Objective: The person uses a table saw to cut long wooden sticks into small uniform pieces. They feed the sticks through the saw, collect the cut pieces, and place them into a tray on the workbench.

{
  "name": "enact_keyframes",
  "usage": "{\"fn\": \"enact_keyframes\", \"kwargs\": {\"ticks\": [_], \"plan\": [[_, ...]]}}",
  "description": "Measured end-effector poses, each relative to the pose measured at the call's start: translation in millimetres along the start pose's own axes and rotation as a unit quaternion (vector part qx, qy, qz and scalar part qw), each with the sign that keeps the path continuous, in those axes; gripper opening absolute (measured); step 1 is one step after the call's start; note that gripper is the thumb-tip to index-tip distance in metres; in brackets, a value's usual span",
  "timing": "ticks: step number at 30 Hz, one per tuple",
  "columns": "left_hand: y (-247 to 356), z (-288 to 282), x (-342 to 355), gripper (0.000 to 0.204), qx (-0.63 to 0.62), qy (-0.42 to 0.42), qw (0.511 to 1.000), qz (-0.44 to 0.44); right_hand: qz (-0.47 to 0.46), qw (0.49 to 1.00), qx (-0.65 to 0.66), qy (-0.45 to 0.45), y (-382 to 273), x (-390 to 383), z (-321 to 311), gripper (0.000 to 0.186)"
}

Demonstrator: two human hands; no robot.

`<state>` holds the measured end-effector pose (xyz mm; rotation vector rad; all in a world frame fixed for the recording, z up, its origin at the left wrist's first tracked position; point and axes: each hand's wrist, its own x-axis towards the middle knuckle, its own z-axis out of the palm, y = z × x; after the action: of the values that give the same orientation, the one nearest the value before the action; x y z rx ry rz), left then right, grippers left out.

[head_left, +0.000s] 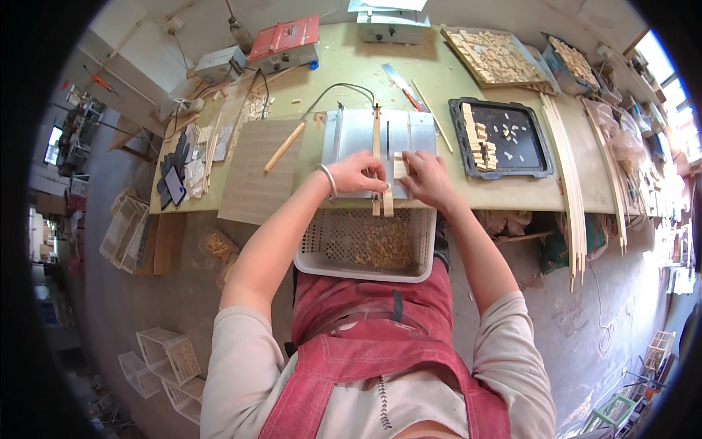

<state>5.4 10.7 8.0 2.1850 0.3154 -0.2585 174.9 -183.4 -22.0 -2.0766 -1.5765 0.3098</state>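
A small metal table-saw plate (423, 130) lies at the table's near edge, with a dark slot and a narrow wooden guide strip (376, 135) running front to back. My left hand (357, 173), a pale bangle on its wrist, is bent over the guide with its fingers closed on a short wooden strip (388, 203) that juts past the near edge. Just right of it, my right hand (430, 178) pinches a small pale wooden block (399, 167) against the plate. The fingertips of both hands partly hide these pieces.
Below the edge, a perforated plastic basket (311, 260) holds many small wood pieces. A black tray (541, 139) with blocks stands right, near long wooden strips (574, 212). A loose stick (285, 147) lies left on a brown board (252, 175); a red machine box (287, 42) stands behind.
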Motion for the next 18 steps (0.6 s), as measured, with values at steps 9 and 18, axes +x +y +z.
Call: {"fn": "enact_keyframes", "kwargs": {"ticks": [9,18], "plan": [[-2,26,-2,0.061,-0.024,0.131,0.991,0.024,-0.021,0.999,0.015,0.034,-30,-23,17,0.054],[-6,28,-1,0.059,0.002,0.155,0.987,0.044,-0.013,0.995,0.068,0.076,-28,-23,26,0.053]]}}
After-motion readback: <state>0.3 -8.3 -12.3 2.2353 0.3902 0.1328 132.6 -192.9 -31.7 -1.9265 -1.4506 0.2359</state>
